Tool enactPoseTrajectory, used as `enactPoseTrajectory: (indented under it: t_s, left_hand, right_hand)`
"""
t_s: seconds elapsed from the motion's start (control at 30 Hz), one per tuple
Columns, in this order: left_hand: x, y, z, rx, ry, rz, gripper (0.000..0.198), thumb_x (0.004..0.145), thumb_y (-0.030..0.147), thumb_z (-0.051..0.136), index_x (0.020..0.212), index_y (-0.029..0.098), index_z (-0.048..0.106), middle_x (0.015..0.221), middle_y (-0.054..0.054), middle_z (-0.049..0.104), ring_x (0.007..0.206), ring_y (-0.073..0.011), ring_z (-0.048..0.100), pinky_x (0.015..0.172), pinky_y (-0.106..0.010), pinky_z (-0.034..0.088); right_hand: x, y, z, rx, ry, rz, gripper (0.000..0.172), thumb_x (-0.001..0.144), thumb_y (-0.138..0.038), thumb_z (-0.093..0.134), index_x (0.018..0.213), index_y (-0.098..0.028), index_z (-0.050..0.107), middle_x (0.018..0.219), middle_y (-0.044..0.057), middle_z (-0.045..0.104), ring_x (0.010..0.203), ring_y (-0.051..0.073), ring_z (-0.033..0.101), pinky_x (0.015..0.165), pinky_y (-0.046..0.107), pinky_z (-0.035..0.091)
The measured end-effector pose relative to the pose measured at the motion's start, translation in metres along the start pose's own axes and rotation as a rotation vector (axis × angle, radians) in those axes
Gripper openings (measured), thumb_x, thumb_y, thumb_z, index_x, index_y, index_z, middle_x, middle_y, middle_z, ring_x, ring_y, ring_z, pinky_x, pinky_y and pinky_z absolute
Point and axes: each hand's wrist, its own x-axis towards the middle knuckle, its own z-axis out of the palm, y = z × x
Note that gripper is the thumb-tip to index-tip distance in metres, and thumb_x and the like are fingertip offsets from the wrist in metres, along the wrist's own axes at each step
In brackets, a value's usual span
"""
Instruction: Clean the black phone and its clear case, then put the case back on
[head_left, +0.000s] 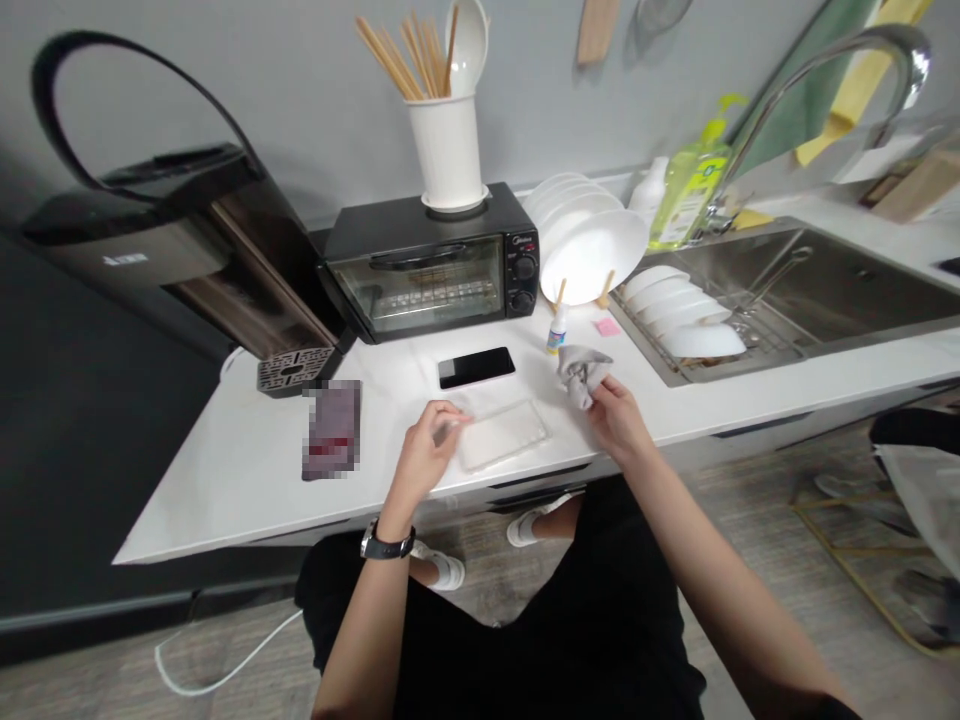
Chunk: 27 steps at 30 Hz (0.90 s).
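Phone case (504, 436), clear and flat, lies near the front edge of the white counter (225, 480), between the two hands. Its long axis runs from side to side, the right end angled slightly away from the person.

From the left, a drinks machine (180, 240) stands at the back, with a blurred-out dark item (332, 430) lying in front of it. Next comes the left hand (431, 448), a watch (387, 541) on its wrist. Its thumb and forefinger are curled close together at the case's far left corner and seem to touch it — whether they pinch it, I cannot tell.

Just beyond the case lies the phone (477, 367), dark screen up, roughly parallel to it and apart from both hands; a toaster oven (435, 270) stands behind.

To the right, the right hand (616, 415) has its fingers closed on a bunched grey cloth (583, 374), held just beyond and to the right of the case's right end. So the left hand is the nearer one, and the case extends rightward from its fingertips toward the cloth. A small bottle (557, 330) stands behind the cloth, with a pink slip (607, 326) beside it; farther right, white bowls (679, 312) sit in the sink (840, 335).
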Motion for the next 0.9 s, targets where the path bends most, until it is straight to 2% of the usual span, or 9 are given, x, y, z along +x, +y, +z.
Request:
enactPoseTrajectory:
  t_s: [0.1, 0.2, 0.27, 0.33, 0.43, 0.57, 0.7, 0.83, 0.9]
  left_hand:
    - [0.000, 0.003, 0.001, 0.048, 0.103, -0.032, 0.020, 0.103, 0.036, 0.060, 0.118, 0.024, 0.065, 0.125, -0.007, 0.074, 0.123, -0.0233, 0.068, 0.113, -0.042, 0.049]
    - [-0.008, 0.006, 0.001, 0.197, 0.079, 0.005, 0.042, 0.099, 0.043, 0.068, 0.137, 0.026, 0.061, 0.140, -0.008, 0.069, 0.133, -0.0274, 0.063, 0.119, -0.046, 0.046]
    - [-0.017, 0.007, -0.002, 0.300, 0.056, 0.030, 0.050, 0.097, 0.045, 0.070, 0.143, 0.027, 0.060, 0.151, -0.009, 0.062, 0.139, -0.0300, 0.058, 0.121, -0.048, 0.044]
    - [-0.027, 0.006, -0.007, 0.383, 0.045, 0.026, 0.054, 0.095, 0.048, 0.072, 0.143, 0.026, 0.060, 0.154, -0.011, 0.059, 0.143, -0.0338, 0.054, 0.123, -0.053, 0.042]
    - [-0.039, 0.004, -0.014, 0.386, 0.029, 0.016, 0.046, 0.089, 0.048, 0.079, 0.126, 0.024, 0.066, 0.150, -0.012, 0.061, 0.142, -0.0364, 0.053, 0.122, -0.057, 0.041]
    - [-0.039, 0.004, -0.016, 0.071, 0.092, -0.081, 0.033, 0.087, 0.042, 0.080, 0.105, 0.024, 0.058, 0.131, -0.010, 0.074, 0.126, -0.0303, 0.069, 0.112, -0.051, 0.052]
    - [-0.026, 0.006, -0.004, -0.275, 0.218, -0.178, 0.024, 0.095, 0.040, 0.071, 0.108, 0.024, 0.059, 0.110, -0.008, 0.082, 0.108, -0.0245, 0.079, 0.100, -0.040, 0.060]
    - [-0.013, 0.012, 0.018, -0.353, 0.168, -0.135, 0.032, 0.095, 0.038, 0.071, 0.122, 0.021, 0.070, 0.110, -0.008, 0.084, 0.109, -0.0242, 0.080, 0.100, -0.037, 0.062]
    - [-0.010, 0.014, 0.029, -0.319, 0.161, -0.110, 0.025, 0.095, 0.037, 0.071, 0.112, 0.021, 0.078, 0.112, -0.008, 0.084, 0.107, -0.0248, 0.080, 0.100, -0.037, 0.062]
  right_hand:
    - [0.002, 0.004, -0.012, 0.160, -0.061, 0.084, 0.032, 0.090, -0.051, 0.073, 0.106, -0.023, 0.073, 0.110, 0.009, 0.079, 0.094, 0.024, 0.076, 0.081, 0.037, 0.064]
    - [0.000, 0.000, -0.008, 0.423, -0.029, 0.151, 0.026, 0.082, -0.039, 0.086, 0.097, -0.023, 0.072, 0.099, 0.004, 0.077, 0.083, 0.017, 0.073, 0.076, 0.028, 0.063]
    - [-0.001, -0.004, -0.004, 0.567, -0.012, 0.198, 0.027, 0.075, -0.031, 0.092, 0.092, -0.022, 0.073, 0.094, 0.001, 0.076, 0.079, 0.013, 0.070, 0.074, 0.024, 0.062]
    - [-0.002, -0.007, -0.001, 0.644, -0.012, 0.236, 0.027, 0.072, -0.026, 0.094, 0.088, -0.022, 0.073, 0.091, 0.000, 0.076, 0.078, 0.012, 0.070, 0.073, 0.022, 0.062]
    - [-0.003, -0.007, -0.002, 0.670, -0.017, 0.264, 0.026, 0.072, -0.027, 0.094, 0.088, -0.023, 0.074, 0.093, 0.000, 0.078, 0.079, 0.013, 0.071, 0.075, 0.025, 0.063]
    - [-0.004, -0.003, -0.002, 0.607, -0.018, 0.227, 0.027, 0.074, -0.036, 0.093, 0.090, -0.024, 0.074, 0.092, -0.001, 0.078, 0.082, 0.015, 0.073, 0.080, 0.027, 0.063]
    - [-0.010, -0.009, 0.005, 0.401, 0.022, 0.011, 0.029, 0.083, -0.047, 0.085, 0.093, -0.025, 0.069, 0.093, 0.000, 0.075, 0.088, 0.017, 0.072, 0.086, 0.031, 0.061]
    - [-0.028, -0.030, 0.022, 0.100, 0.017, -0.201, 0.025, 0.098, -0.048, 0.068, 0.104, -0.024, 0.064, 0.101, 0.003, 0.072, 0.096, 0.018, 0.068, 0.094, 0.034, 0.057]
    - [-0.039, -0.040, 0.035, -0.169, -0.077, -0.300, 0.019, 0.105, -0.042, 0.057, 0.109, -0.024, 0.061, 0.099, 0.003, 0.071, 0.093, 0.019, 0.068, 0.091, 0.034, 0.057]
